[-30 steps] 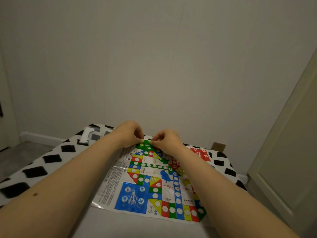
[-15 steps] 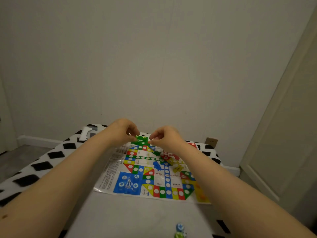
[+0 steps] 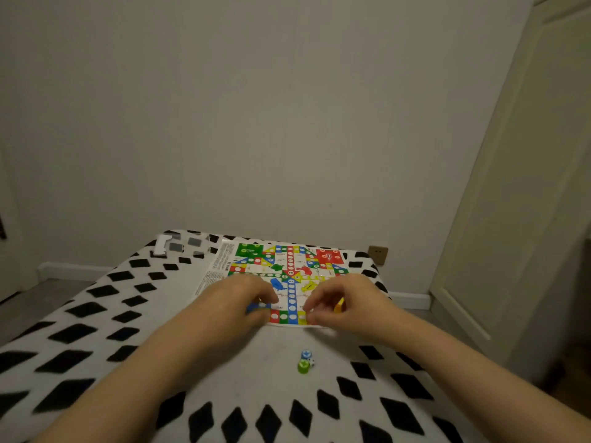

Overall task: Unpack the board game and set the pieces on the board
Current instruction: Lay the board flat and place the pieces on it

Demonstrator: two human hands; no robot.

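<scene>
The colourful paper game board [image 3: 289, 273] lies flat on the black-and-white patterned surface [image 3: 96, 314]. My left hand [image 3: 238, 298] has its fingers curled on the board's near left blue corner. My right hand [image 3: 343, 302] pinches the near edge beside the yellow corner, and some yellow shows between its fingers. Closer to me, off the board, a blue piece [image 3: 306, 353], a green piece [image 3: 303, 367] and a small white die [image 3: 312, 362] sit together.
A clear plastic box [image 3: 182, 244] with a white part rests at the far left corner of the surface. A wall with a socket [image 3: 377, 251] stands behind, and a door [image 3: 518, 187] is on the right.
Both hands have come back from the board's far green corner to its near edge. The view has tilted so that the loose pieces near me show.
</scene>
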